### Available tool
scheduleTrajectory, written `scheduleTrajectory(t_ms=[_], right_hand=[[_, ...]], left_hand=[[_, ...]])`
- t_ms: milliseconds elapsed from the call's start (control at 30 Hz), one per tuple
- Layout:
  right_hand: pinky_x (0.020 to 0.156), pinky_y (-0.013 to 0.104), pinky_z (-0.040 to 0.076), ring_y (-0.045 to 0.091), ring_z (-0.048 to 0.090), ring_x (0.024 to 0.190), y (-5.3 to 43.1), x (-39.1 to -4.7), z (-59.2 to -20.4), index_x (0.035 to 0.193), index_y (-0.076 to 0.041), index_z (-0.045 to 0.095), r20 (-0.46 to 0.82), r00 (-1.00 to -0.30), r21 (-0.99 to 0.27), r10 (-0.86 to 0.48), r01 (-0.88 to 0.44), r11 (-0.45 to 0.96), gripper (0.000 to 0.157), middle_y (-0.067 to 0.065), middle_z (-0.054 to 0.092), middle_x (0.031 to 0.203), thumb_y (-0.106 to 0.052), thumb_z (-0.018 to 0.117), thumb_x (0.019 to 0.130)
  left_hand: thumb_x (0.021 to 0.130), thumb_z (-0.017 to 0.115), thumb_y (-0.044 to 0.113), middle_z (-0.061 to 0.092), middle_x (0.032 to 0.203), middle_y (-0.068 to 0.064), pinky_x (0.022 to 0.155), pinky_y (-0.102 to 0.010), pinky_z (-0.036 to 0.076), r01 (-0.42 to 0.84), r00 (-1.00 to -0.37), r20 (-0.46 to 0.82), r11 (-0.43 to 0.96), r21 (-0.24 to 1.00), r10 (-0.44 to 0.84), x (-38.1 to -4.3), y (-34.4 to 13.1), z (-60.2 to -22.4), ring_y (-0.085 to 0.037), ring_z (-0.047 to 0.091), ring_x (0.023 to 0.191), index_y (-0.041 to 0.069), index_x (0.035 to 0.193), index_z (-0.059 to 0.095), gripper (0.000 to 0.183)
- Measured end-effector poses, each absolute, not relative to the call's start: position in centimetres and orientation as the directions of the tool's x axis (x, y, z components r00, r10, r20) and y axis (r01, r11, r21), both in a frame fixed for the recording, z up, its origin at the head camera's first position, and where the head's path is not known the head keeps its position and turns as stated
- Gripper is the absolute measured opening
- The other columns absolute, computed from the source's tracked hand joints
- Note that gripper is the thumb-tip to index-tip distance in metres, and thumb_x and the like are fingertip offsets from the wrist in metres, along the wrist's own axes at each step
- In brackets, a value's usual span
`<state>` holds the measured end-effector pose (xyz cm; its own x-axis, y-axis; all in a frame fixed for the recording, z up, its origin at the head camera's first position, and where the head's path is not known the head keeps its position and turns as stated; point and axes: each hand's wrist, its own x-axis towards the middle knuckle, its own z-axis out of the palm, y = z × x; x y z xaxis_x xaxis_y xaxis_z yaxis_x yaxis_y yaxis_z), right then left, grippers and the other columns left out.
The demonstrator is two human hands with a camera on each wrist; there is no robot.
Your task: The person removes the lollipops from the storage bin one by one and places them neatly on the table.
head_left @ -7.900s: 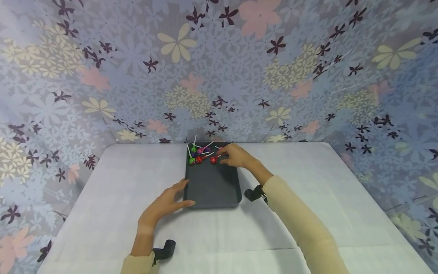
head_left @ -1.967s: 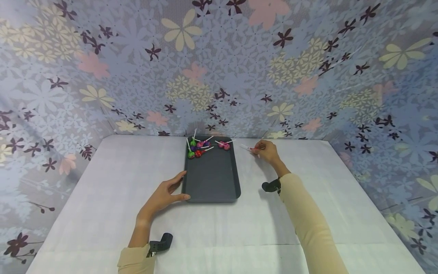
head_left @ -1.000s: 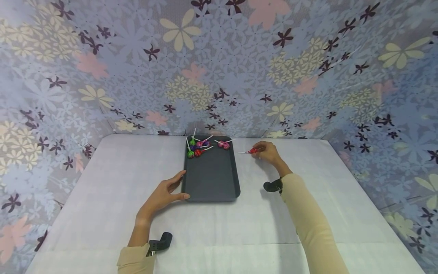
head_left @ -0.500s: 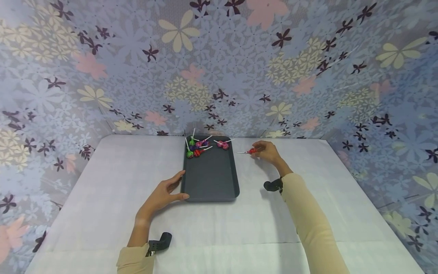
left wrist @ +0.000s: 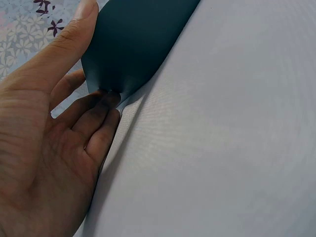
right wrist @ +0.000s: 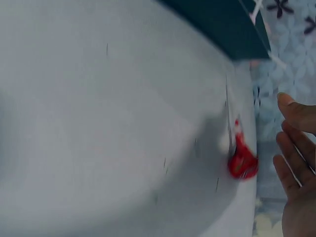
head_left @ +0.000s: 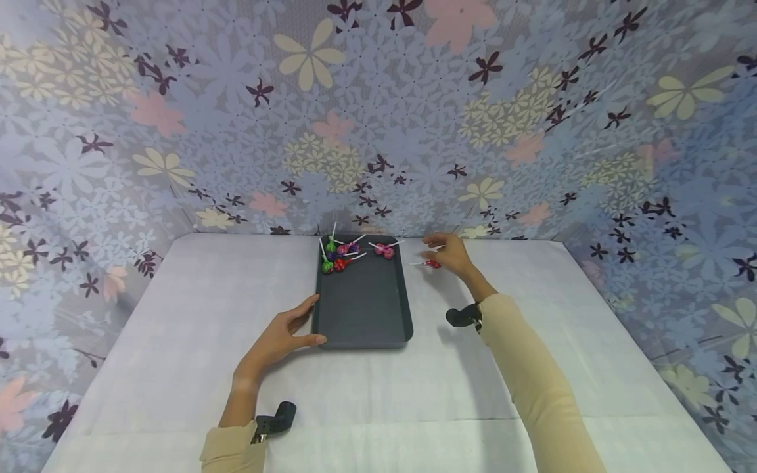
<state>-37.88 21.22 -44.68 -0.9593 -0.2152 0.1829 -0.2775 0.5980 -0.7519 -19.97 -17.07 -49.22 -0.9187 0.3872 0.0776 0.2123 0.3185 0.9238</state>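
My left hand holds the dark grey tray at its near left corner, thumb at the front edge and fingers along the left side. In the left wrist view its fingers bend in against the tray's wall. Right of the tray, a red-wrapped lollipop lies on the white cloth, its white stick pointing towards the tray. My right hand hovers over that lollipop, thumb and fingers spread and holding nothing. At the tray's far left sit green, red, pink and purple lollipops; pink ones lie at its far right.
A white cloth covers the table. Just behind the table's far edge rises a flowered curtain, which also runs down both sides. A black camera mount sits on each wrist, the right one low beside the forearm.
The right hand took a red lollipop from the tray's far right, carried it right to the cloth and has now let go, lifting slightly. The left hand stays at the tray's corner.
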Motion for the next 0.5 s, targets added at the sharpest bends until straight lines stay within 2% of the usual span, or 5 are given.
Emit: scheduleTrajectory(t_ms=[167, 233, 500], right_hand=[[0.080, 0.039, 0.061, 0.034, 0.069, 0.097, 19.1, -37.8, -44.0, 0.113, 0.005, 0.069, 0.183, -0.952, -0.784, -0.245, -0.292, 0.549, 0.033, 0.022, 0.069, 0.112, -0.010, 0.075, 0.085], [0.083, 0.043, 0.060, 0.036, 0.069, 0.099, 18.1, -37.8, -43.7, 0.115, 0.004, 0.068, 0.155, -0.954, -0.778, -0.255, -0.277, 0.564, 0.032, 0.023, 0.069, 0.113, -0.007, 0.074, 0.086], [0.082, 0.043, 0.060, 0.034, 0.069, 0.099, 15.1, -38.3, -43.4, 0.108, 0.005, 0.071, 0.154, -0.911, -0.616, -0.383, -0.392, 0.683, 0.026, 0.022, 0.071, 0.107, -0.004, 0.075, 0.083]], left_hand=[[0.083, 0.079, 0.026, 0.024, 0.160, -0.016, 0.116, -0.044, 0.032, 0.216, -0.918, 0.084, 0.314, 0.924, 0.387, -19.9, -17.2, -49.2, -0.036, 0.033, 0.143, 0.010, 0.154, 0.029, 0.089], [0.083, 0.079, 0.026, 0.024, 0.160, -0.016, 0.116, -0.043, 0.032, 0.223, -0.916, 0.090, 0.311, 0.924, 0.391, -19.9, -17.2, -49.2, -0.036, 0.032, 0.143, 0.009, 0.154, 0.029, 0.089], [0.082, 0.080, 0.029, 0.024, 0.160, -0.012, 0.117, -0.042, 0.032, 0.211, -0.916, 0.078, 0.307, 0.928, 0.393, -19.9, -17.2, -49.2, -0.032, 0.031, 0.144, 0.013, 0.155, 0.030, 0.090]])
